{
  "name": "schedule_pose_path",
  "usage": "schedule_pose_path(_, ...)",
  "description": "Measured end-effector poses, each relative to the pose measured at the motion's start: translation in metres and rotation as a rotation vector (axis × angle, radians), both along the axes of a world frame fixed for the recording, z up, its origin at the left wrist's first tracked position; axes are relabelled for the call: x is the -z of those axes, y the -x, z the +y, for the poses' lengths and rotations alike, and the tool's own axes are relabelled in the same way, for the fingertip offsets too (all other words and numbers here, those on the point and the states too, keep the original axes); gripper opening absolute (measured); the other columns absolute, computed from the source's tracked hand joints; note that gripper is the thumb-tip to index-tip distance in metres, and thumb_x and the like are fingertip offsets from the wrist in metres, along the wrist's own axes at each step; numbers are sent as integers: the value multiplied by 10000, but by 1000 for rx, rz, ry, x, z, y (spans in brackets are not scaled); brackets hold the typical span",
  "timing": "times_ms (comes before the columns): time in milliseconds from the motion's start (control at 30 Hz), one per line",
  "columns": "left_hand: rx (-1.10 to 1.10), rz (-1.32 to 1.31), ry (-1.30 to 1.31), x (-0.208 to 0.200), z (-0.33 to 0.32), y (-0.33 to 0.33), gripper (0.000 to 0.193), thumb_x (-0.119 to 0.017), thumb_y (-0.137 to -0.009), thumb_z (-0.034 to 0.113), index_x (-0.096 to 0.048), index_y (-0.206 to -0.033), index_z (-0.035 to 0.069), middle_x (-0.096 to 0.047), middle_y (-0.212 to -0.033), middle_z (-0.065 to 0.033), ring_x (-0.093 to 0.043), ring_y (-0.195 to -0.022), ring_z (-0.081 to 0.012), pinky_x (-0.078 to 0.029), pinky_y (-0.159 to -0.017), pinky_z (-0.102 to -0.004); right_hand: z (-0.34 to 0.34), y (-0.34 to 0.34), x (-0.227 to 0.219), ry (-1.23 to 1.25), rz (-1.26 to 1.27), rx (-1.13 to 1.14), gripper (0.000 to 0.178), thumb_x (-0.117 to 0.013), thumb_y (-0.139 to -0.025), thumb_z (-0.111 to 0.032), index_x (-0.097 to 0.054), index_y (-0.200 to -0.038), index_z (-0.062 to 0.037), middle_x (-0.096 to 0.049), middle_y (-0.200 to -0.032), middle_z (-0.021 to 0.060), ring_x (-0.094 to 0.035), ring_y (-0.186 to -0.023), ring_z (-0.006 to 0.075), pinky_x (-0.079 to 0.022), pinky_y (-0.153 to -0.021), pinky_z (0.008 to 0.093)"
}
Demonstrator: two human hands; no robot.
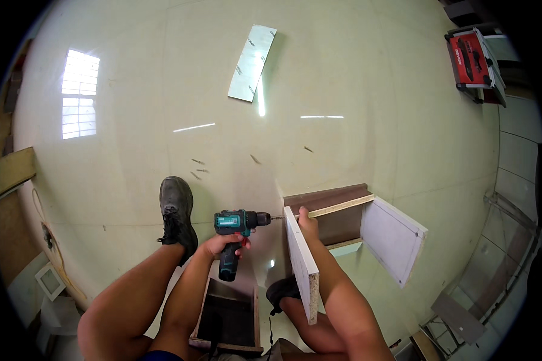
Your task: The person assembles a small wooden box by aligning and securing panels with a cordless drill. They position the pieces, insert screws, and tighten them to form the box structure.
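Note:
My left hand (226, 243) is closed around the handle of a teal and black cordless drill (227, 222). The drill lies level, and its bit (276, 217) points right, its tip at or very near the outer face of a white chipboard panel (301, 259). That panel is one side of an open box frame, joined to brown boards (328, 199) and a second white panel (394, 237). Inside the corner, my right hand (308, 224) grips the frame where the near white panel meets the brown board; some of its fingers are hidden.
Several screws (199, 169) lie scattered on the glossy floor beyond my shoe (177, 207). Between my legs stands an open dark wooden box (227, 313). Farther off are a loose pale panel (253, 63) and a red tool case (470, 59). A cable (59, 259) runs along the left.

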State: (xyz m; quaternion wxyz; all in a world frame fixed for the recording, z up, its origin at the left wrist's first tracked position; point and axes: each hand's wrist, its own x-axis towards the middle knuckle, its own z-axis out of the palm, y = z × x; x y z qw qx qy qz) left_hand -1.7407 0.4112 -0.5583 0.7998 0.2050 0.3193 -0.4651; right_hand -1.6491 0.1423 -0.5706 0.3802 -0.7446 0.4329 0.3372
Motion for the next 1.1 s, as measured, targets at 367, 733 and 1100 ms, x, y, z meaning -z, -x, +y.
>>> schedule_pose_path(367, 9, -16, 26, 8, -3, 3, 441, -639, -906, 261, -523, -1289, 74, -641, -898, -81, -548, -608, -133, -547, -672, -386, -5, 7, 8, 23, -24, -1, 731, -522, -837, -573, -611, -773, 149, -633, -780, 293, -640, -819, 362, -466, -814, 465)
schedule_pose_path(733, -160, 123, 92, 6, -17, 25, 495, -644, -901, 319, -502, -1318, 93, -641, -965, -77, -510, -595, -110, -530, -650, -361, 5, 5, -2, -37, 15, -38, 770, -492, -870, -627, -593, -713, 120, -618, -709, 235, -608, -728, 298, -461, -731, 467)
schedule_pose_path(1100, -153, 145, 48, -3, -21, -1, 512, -647, -881, 275, -500, -1319, 54, -650, -934, -91, -509, -571, -126, -515, -625, -362, -72, -58, -114, 495, -865, -1345, 395, -787, -704, -156, -629, -1061, -91, -569, -1286, 76, -563, -1163, 307, -387, -1033, 523)
